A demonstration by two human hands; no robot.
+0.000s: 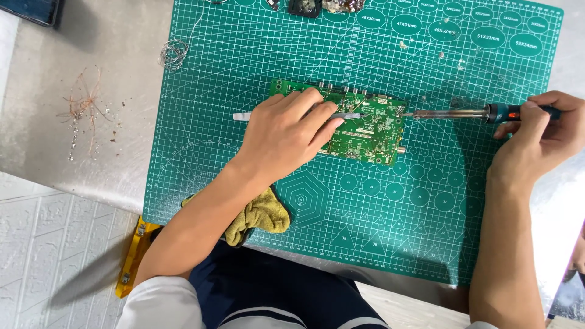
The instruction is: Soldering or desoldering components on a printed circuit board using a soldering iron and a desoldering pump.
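A green circuit board lies on a green cutting mat. My left hand rests over the board's left part and grips metal tweezers, their tips pointing right onto the board. My right hand holds a soldering iron by its blue and orange handle. The iron's metal tip touches the board's upper right edge, close to the tweezer tips.
A yellow cloth lies under my left forearm at the mat's near edge. A coil of wire and scraps of copper strands lie on the metal table at left. Small dark parts sit at the mat's far edge.
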